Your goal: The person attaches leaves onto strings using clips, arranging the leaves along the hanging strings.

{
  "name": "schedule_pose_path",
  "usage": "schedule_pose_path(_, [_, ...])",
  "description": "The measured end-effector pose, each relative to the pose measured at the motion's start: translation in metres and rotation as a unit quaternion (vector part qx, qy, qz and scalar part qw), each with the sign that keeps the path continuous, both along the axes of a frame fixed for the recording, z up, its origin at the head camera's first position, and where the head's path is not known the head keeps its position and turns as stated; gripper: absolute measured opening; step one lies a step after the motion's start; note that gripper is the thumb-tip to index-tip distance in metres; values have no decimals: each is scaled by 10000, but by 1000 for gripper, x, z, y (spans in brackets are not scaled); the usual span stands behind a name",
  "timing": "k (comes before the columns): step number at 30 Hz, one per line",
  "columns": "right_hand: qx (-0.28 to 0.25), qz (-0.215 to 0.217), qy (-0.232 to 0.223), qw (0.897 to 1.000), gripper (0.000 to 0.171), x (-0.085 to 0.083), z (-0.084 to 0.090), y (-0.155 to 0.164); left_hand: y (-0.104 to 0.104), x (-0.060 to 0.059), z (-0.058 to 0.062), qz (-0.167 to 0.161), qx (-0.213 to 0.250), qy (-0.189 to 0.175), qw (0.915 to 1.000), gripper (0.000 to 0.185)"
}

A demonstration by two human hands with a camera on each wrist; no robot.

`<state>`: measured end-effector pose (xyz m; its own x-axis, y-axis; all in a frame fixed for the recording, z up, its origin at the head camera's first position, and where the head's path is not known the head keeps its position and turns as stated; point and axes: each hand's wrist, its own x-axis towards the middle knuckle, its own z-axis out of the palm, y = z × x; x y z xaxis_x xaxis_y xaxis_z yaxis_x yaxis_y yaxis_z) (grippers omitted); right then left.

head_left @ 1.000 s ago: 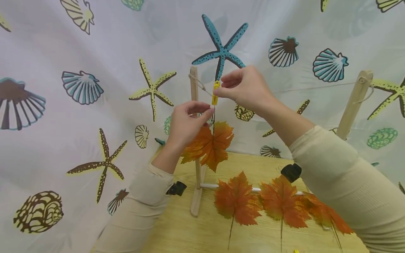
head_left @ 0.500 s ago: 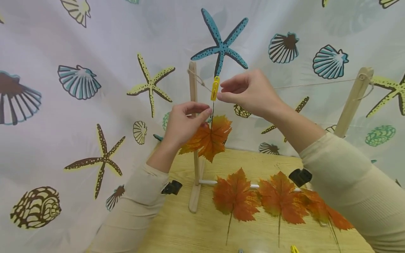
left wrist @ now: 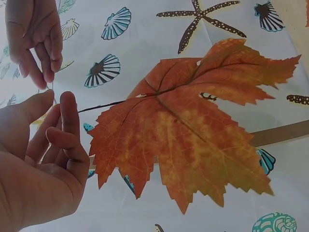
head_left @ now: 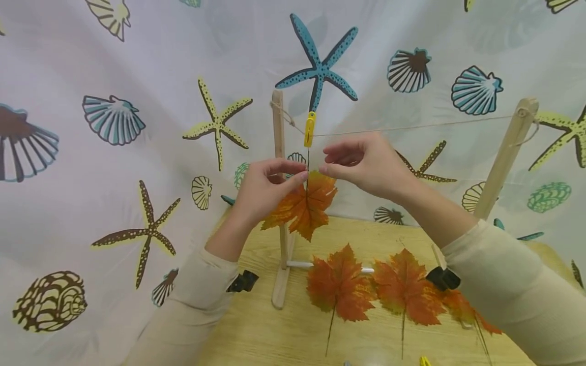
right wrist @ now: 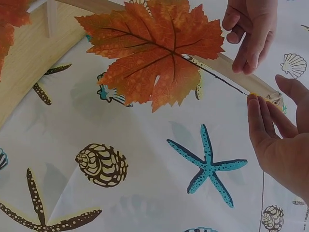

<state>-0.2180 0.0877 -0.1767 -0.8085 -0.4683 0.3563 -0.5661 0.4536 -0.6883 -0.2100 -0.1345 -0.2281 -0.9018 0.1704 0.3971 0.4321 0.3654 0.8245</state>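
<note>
A: Hanging leaf (head_left: pixel 303 205)?
B: Orange maple leaf, hung stem-up from a yellow peg (head_left: pixel 310 129) clipped on the string (head_left: pixel 412 126); the string runs between two wooden posts, left post (head_left: pixel 278 152) and right post (head_left: pixel 503 155); the leaf sits just right of the left post, well above the worktop (head_left: pixel 274 330).

A: Left hand (head_left: pixel 265 190)?
B: At the leaf's upper left edge, fingertips right by the stem; thumb and forefinger close together, other fingers loosely bent; cannot tell if that grip actually pinches the stem or only hovers beside it; the left wrist view shows the stem passing near the fingertips, contact unclear.

A: Right hand (head_left: pixel 366 165)?
B: Just right of the stem, below the peg and off it; grip released, fingers relaxed and slightly bent, holding nothing; fingertips near the left hand's, a small gap between them.

A: Rest?
B: Three more orange leaves lying flat on the worktop, stems toward the camera; first leaf (head_left: pixel 341 284), second leaf (head_left: pixel 407 287), third leaf (head_left: pixel 467 307) partly under the right sleeve (head_left: pixel 513 290); they overlap the white base bar (head_left: pixel 299 264) of the stand; shell-and-starfish curtain (head_left: pixel 114 152) behind everything; a bit of another yellow peg (head_left: pixel 425 361) at the bottom edge.
</note>
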Motion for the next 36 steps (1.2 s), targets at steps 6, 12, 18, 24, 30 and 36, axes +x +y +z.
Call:
schedule_pose_path(6, [31,172,-108,9998,34,3,-15,6,5,12,1,-406,331,-239,9983,27])
schedule_pose_path(12, [8,192,-283,9994,36,6,-28,10,9,21,3,-519,172,-305,9980,27])
schedule_pose_path(18, [-8,389,-364,9986,35,7,-41,10,6,19,-6,-675,173,-340,9970,27])
schedule_pose_path(24, [-25,564,-325,9979,31,14,-49,9,0,9,-28,-670,334,-164,9971,34])
schedule_pose_path(30, [-6,695,-422,9967,30,19,-53,7,-3,13,-29,-580,326,-272,9974,34])
schedule_pose_path(36, [96,659,-472,9967,31,23,-61,9,2,27,-18,-546,74,-323,9980,26])
